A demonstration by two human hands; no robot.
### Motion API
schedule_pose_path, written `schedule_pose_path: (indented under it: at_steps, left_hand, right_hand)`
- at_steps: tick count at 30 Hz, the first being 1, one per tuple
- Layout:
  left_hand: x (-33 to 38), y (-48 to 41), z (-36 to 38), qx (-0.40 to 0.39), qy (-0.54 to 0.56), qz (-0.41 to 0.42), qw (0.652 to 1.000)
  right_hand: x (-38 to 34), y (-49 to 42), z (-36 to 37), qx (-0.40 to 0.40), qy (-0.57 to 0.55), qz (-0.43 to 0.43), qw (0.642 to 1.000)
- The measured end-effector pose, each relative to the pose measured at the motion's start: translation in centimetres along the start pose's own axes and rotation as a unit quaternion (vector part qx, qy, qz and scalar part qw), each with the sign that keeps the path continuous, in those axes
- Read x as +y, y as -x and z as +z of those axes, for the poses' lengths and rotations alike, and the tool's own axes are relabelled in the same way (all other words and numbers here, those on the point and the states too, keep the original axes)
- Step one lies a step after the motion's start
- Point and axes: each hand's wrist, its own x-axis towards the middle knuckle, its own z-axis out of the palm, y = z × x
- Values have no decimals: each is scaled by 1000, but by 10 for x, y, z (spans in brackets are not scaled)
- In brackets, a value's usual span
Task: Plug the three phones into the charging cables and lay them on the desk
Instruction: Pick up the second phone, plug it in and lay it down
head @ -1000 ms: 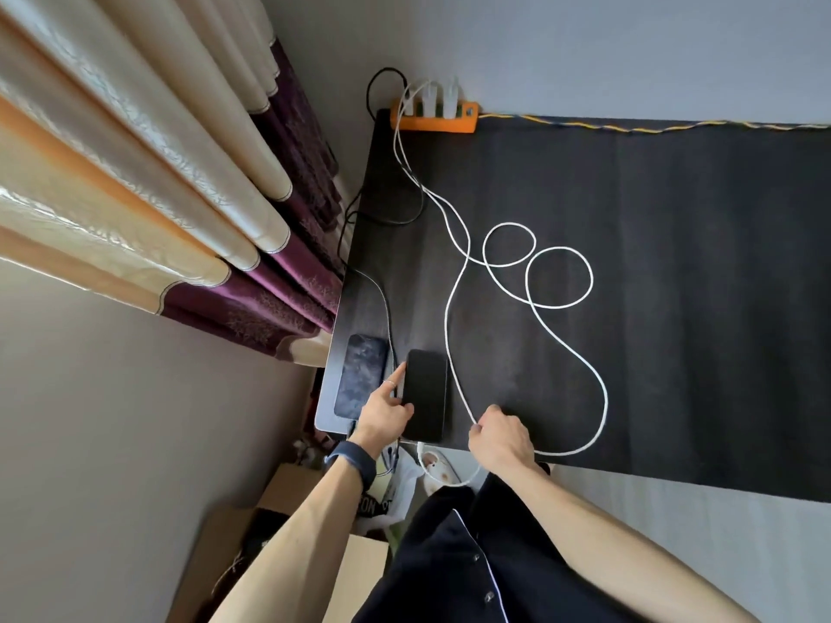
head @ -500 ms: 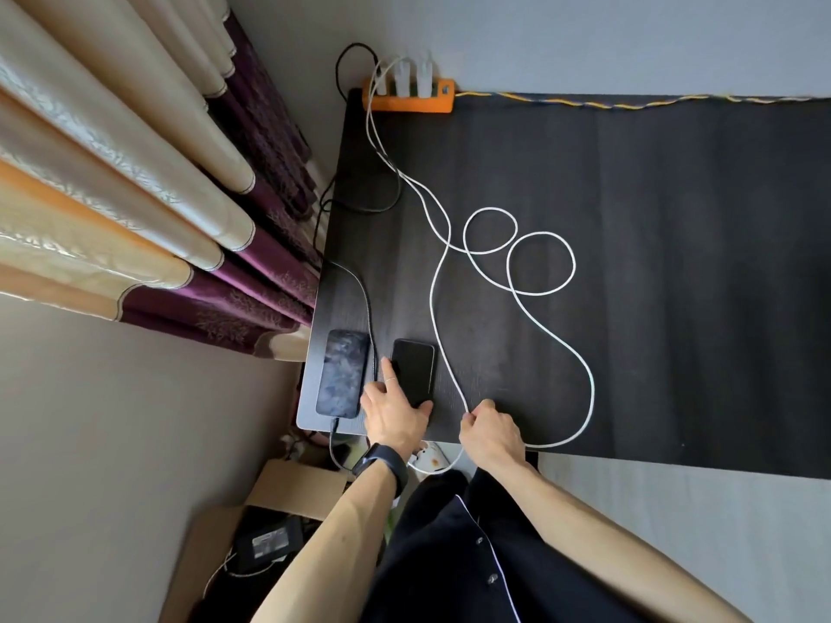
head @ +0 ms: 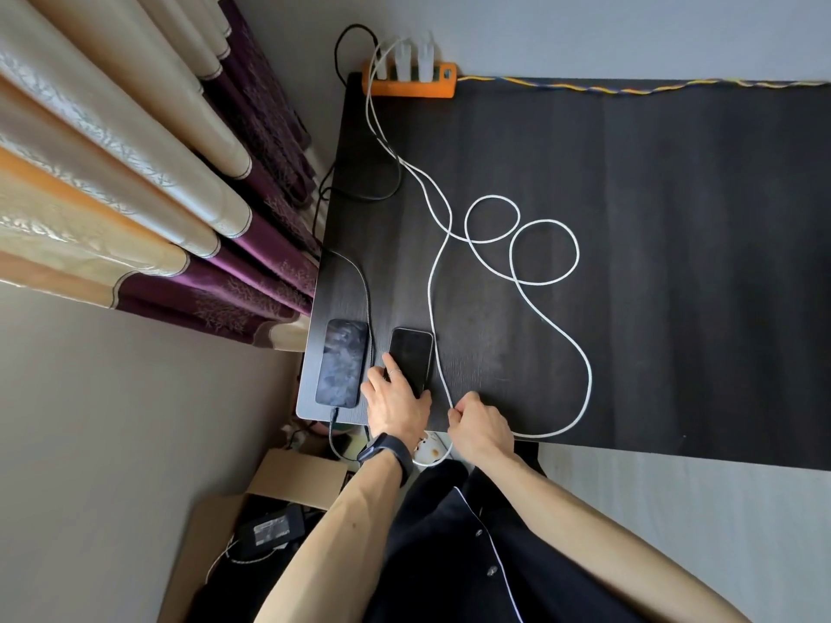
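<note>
Two phones lie face up at the near left corner of the dark desk (head: 629,308). The left phone (head: 341,361) has a black cable (head: 365,294) plugged into its near end. Beside it lies the second phone (head: 411,355), a dark-screened one, and my left hand (head: 395,402) rests flat on its near half, with a watch on the wrist. My right hand (head: 479,424) sits at the desk's front edge, fingers closed around a white cable (head: 438,317). A second white cable (head: 546,281) loops twice across the desk. No third phone is visible.
An orange power strip (head: 411,83) with white chargers sits at the far left corner against the wall. Curtains (head: 135,182) hang along the left. Cardboard boxes (head: 297,474) and a power adapter (head: 270,530) lie on the floor below the desk corner.
My left hand has slid from the gap between the phones onto the second phone's near half. My right hand stays at the front edge on the white cable.
</note>
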Motion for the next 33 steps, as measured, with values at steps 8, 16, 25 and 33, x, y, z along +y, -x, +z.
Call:
schedule_pose_path:
  at_steps: [8, 16, 25, 33]
  left_hand:
    - [2, 1, 0, -4, -8, -5, 1000]
    - [2, 1, 1, -2, -11, -6, 1000]
    - [0, -1, -5, -6, -9, -5, 1000]
    - [22, 28, -10, 4, -41, 89, 995]
  right_hand:
    - [10, 4, -8, -12, 8, -35, 999]
    - [21, 6, -6, -22, -8, -62, 998]
    - [29, 12, -10, -42, -31, -73, 996]
    - [60, 37, -55, 45, -102, -102, 988]
